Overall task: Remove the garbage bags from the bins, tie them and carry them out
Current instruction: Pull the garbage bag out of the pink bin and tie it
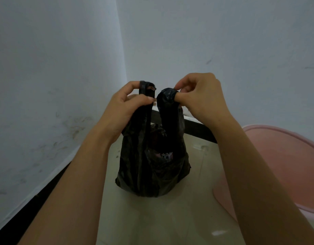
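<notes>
A black garbage bag (152, 165) hangs in front of me, its bottom at or just above the pale tiled floor (170, 218). It is partly full, and its mouth gapes between two handle loops. My left hand (124, 110) pinches the left handle between thumb and fingers. My right hand (200, 101) holds the right handle, which is looped over its thumb. The two handles are pulled up side by side and are not knotted together.
A pink plastic bin (280, 165) stands close on the right, partly behind my right forearm. White walls meet in a corner behind the bag, with a dark skirting strip (197, 128) along their base. The left wall runs close beside my left arm.
</notes>
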{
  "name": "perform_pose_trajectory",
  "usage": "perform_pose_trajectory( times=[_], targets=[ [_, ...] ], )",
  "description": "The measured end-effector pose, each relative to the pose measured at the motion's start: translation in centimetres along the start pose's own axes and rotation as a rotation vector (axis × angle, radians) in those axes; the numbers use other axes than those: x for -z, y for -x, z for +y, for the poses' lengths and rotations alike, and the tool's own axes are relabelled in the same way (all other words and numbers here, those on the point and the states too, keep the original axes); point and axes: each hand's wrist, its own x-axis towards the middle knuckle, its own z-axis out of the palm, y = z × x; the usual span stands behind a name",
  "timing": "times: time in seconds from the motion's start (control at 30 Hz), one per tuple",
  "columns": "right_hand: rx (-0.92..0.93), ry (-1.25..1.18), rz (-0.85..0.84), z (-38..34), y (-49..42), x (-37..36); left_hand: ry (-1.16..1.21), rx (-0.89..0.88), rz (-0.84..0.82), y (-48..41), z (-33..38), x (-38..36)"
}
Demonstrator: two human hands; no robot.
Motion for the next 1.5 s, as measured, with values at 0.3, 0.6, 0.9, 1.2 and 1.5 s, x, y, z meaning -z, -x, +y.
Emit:
perform_pose_trajectory(
  times=[0.3,0.6,0.9,1.2,1.5],
  targets=[
    [-0.003,-0.029,-0.079,-1.1,0.2,0.2,-0.313,0.004,-0.120,0.2,-2.3,-1.7],
    [-0.008,-0.320,-0.235,-1.1,0.7,0.5,-0.376,0.065,-0.005,0.1,-4.4,-3.4],
    [-0.450,-0.083,-0.224,3.0,0.4,-1.8,-0.197,0.095,0.047,0.1,-4.4,-3.1],
    [-0.513,-0.338,-0.363,3.2,0.6,-4.2,-0.247,0.117,-0.051,0.2,-4.6,-2.6],
    [-0.433,-0.281,-0.078,4.6,0.3,-4.3,0.096,0.180,0.075,0.4,-4.7,-2.4]
  ],
)
